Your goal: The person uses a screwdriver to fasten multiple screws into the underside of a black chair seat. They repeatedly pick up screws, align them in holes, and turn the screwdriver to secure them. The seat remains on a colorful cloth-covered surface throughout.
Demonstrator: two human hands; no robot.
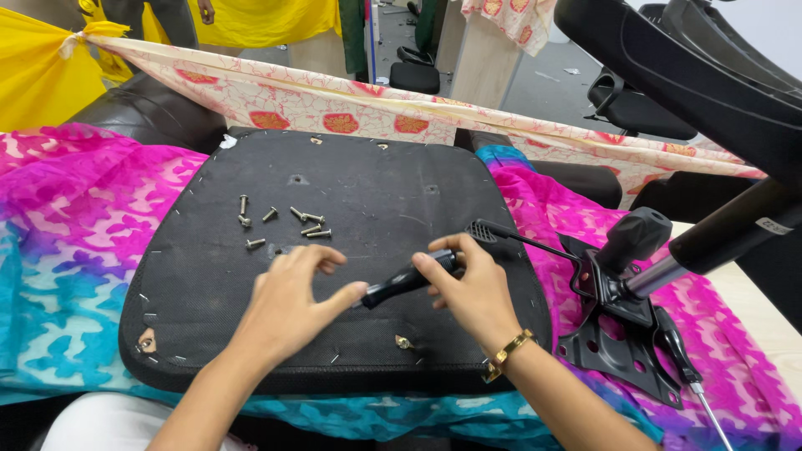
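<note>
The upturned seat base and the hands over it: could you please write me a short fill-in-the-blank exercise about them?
1. The right hand grips a tool with a ____ handle.
2. The loose screws lie on the black ____.
3. The thumb of the left hand touches the handle's ____ end.
4. The gold bracelet sits on the ____ wrist.

Missing words: black; seat base; near; right

Small white rectangular label [774, 225] on black cylinder [735, 227], right edge; print dark.
</note>
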